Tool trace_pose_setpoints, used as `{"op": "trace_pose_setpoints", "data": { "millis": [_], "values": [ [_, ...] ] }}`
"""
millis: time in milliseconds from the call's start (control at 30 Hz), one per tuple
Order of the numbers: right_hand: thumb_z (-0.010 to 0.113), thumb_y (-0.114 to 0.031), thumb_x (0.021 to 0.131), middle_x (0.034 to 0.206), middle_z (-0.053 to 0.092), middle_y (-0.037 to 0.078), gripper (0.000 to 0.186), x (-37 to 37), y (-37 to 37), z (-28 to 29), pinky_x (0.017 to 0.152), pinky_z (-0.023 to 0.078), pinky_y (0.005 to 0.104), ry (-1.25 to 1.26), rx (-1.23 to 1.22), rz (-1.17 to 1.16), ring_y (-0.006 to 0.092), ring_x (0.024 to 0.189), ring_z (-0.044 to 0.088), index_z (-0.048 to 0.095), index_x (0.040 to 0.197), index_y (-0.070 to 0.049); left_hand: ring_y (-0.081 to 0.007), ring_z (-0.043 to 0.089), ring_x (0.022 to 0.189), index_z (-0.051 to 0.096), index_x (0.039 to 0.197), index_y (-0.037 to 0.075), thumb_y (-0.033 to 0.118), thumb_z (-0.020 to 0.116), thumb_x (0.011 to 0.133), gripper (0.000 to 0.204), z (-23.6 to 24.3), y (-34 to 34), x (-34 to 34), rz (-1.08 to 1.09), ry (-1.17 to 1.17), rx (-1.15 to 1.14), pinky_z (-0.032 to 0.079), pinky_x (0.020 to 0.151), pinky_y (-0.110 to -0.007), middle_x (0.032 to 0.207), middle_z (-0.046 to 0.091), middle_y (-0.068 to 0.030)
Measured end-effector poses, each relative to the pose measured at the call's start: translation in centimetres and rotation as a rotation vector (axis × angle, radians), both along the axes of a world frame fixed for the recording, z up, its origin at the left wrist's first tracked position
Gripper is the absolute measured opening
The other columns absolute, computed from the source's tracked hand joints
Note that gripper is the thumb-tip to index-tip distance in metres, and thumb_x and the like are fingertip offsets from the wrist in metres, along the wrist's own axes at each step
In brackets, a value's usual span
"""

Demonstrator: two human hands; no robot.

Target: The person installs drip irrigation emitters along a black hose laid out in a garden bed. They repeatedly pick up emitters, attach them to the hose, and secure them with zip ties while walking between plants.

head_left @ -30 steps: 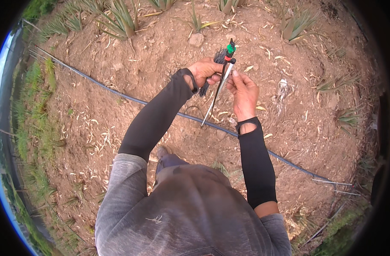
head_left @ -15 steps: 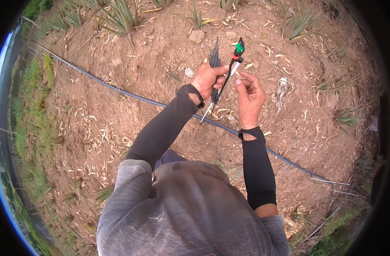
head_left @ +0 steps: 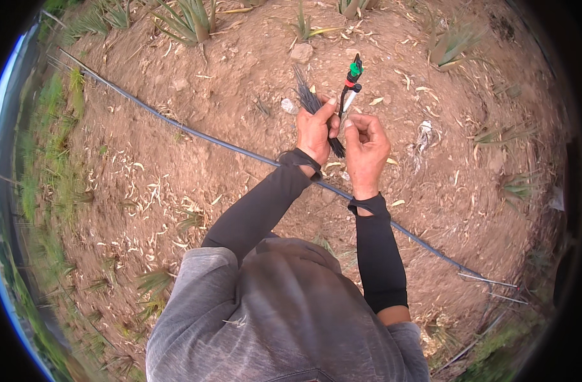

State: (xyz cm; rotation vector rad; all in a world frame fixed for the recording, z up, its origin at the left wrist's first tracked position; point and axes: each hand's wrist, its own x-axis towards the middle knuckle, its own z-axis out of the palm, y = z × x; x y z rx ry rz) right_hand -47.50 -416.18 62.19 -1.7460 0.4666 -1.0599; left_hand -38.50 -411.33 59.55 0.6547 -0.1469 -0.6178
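My left hand (head_left: 314, 132) is closed around a bundle of thin black cable ties (head_left: 308, 94), which fan out at the far end. Just beyond both hands stands a small sprinkler head (head_left: 354, 71) with green, red and black parts. It sits atop a white stake (head_left: 349, 101), and a thin black tube (head_left: 342, 100) runs down beside it. Thumb and fingers of my right hand (head_left: 367, 149) are pinched together at the lower part of the stake and tube. Whatever lies between those fingertips is too small to make out. The stake's lower end is hidden behind the hands.
A long grey-blue pipe (head_left: 233, 149) crosses the dirt diagonally beneath my forearms. Spiky aloe-like plants (head_left: 192, 22) grow along the far side, with another (head_left: 455, 46) at the far right. A stone (head_left: 301, 52) and pale plastic scraps (head_left: 425, 129) lie on the ground.
My right hand has moved in, its fingers closing at the stake and tube. The left hand has shifted nearer to it, and the cable-tie bundle now tilts leftward at its far end.
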Motion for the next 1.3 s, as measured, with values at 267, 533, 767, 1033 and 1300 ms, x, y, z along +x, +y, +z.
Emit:
{"op": "trace_pose_setpoints", "data": {
  "millis": [267, 533, 767, 1033, 1300],
  "values": [
    [0.062, -0.004, 0.087, 0.082, 0.067, 0.006, 0.013, 0.1, 1.3, -1.1, 0.061, 0.05, 0.0242, -0.017, 0.045, 0.063, 0.0076, 0.068, 0.06, 0.066, 0.097, 0.002, -0.0056, 0.044, 0.049, 0.053, 0.094, 0.003, 0.008, 0.06, 0.088, 0.01, 0.0, 2.0, -1.9, 0.191, -0.186, 0.047, 0.034, 0.044, -0.021, 0.062, 0.052, -0.0015],
    [0.058, -0.015, 0.093, 0.082, 0.067, 0.006, 0.022, 0.3, 1.4, 0.3, 0.066, 0.051, 0.0242, 0.068, 0.305, 0.278, 0.0088, 0.074, 0.061, 0.066, 0.099, 0.005, -0.0151, 0.058, 0.072, 0.063, 0.084, 0.0, -0.004, 0.068, 0.076, 0.01, -1.1, 3.4, -1.9, 0.72, -0.948, 0.425, 0.046, 0.062, -0.028, 0.084, 0.058, -0.0063],
    [0.062, -0.019, 0.091, 0.079, 0.066, 0.003, 0.021, 0.3, -0.9, 1.8, 0.062, 0.047, 0.0214, 0.201, 0.522, 0.341, 0.0084, 0.069, 0.06, 0.069, 0.093, 0.001, -0.0238, 0.058, 0.07, 0.059, 0.079, 0.001, 0.001, 0.07, 0.074, 0.012, -0.2, 3.6, -2.3, 0.69, -1.091, 0.566, 0.046, 0.06, -0.033, 0.081, 0.054, -0.0092],
    [0.061, -0.016, 0.089, 0.084, 0.068, 0.004, 0.019, 0.0, -3.0, 3.1, 0.062, 0.048, 0.0206, 0.32, 0.525, 0.48, 0.0085, 0.074, 0.061, 0.068, 0.095, 0.001, -0.0209, 0.058, 0.072, 0.066, 0.091, 0.001, 0.0, 0.072, 0.073, 0.019, -0.2, 3.8, -2.5, 0.55, -0.974, 0.477, 0.046, 0.061, -0.03, 0.084, 0.057, -0.0077],
    [0.06, -0.011, 0.09, 0.082, 0.066, 0.003, 0.014, 0.7, -4.6, 2.3, 0.064, 0.05, 0.0205, 0.391, 0.363, 0.526, 0.0083, 0.073, 0.063, 0.063, 0.1, -0.001, -0.0309, 0.06, 0.072, 0.062, 0.085, 0.001, 0.0, 0.07, 0.07, 0.018, 0.2, 3.9, -2.6, 0.693, -1.128, 0.64, 0.048, 0.06, -0.036, 0.081, 0.056, -0.0121]
  ]
}}
